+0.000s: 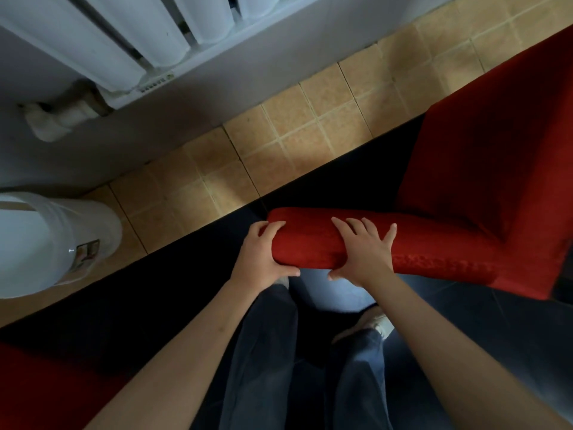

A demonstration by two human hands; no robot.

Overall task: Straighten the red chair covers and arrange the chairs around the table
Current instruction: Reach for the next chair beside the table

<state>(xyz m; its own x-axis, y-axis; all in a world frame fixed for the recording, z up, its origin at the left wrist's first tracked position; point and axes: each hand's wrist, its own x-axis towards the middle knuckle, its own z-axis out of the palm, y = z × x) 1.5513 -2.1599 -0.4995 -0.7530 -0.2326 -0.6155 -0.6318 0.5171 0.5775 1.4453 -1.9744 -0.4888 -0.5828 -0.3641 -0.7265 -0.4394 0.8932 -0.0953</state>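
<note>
A chair in a red cover (483,169) stands right of centre, seen from above; its seat spreads toward the upper right. The padded top of its backrest (313,240) runs across the middle of the view. My left hand (263,252) grips the left end of that top, fingers over it and thumb underneath. A little to the right, my right hand (362,252) holds the same edge with its fingers spread over the cover and the thumb below. Part of a second red-covered chair (34,389) shows at the bottom left corner.
A white radiator (102,41) with its pipe lines the wall at the top left. A white cylindrical container (46,243) stands on the tan tiled floor (294,125) at the left. A dark rug (161,290) lies under me and the chair. My legs fill the bottom centre.
</note>
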